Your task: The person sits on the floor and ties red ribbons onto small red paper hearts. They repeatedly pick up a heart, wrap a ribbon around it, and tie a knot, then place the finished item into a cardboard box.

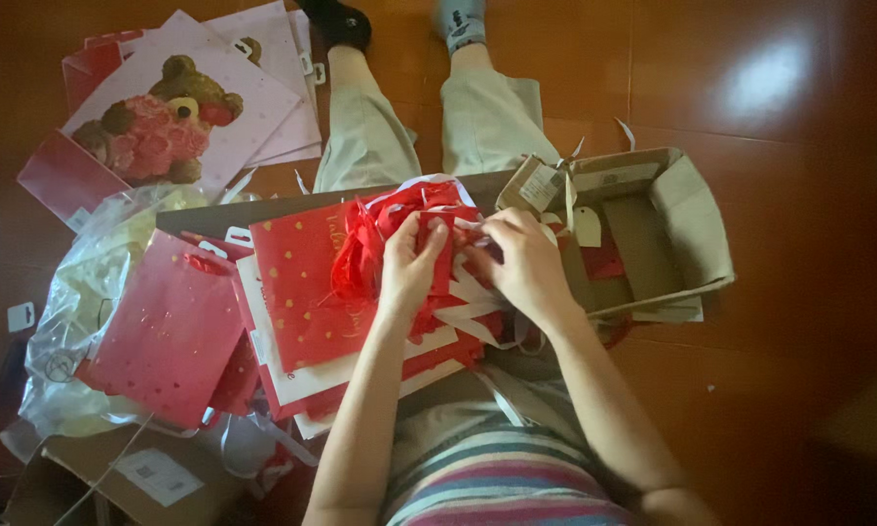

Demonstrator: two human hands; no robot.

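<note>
A stack of flat red gift bags point(302, 292) with gold dots lies on my lap, their red and white ribbon handles point(365, 244) bunched at the top. My left hand point(409, 268) pinches the ribbons at the stack's upper edge. My right hand point(521, 263) grips the white ribbon strands point(468, 312) just beside it. Both hands are closed on the tangle of ribbon.
A pink-red dotted bag point(171, 331) lies at left on a clear plastic wrap point(78, 292). Bags with a teddy bear picture point(180, 117) lie on the floor at upper left. An open cardboard box point(692, 214) stands at right. Another cardboard box point(146, 477) sits at lower left.
</note>
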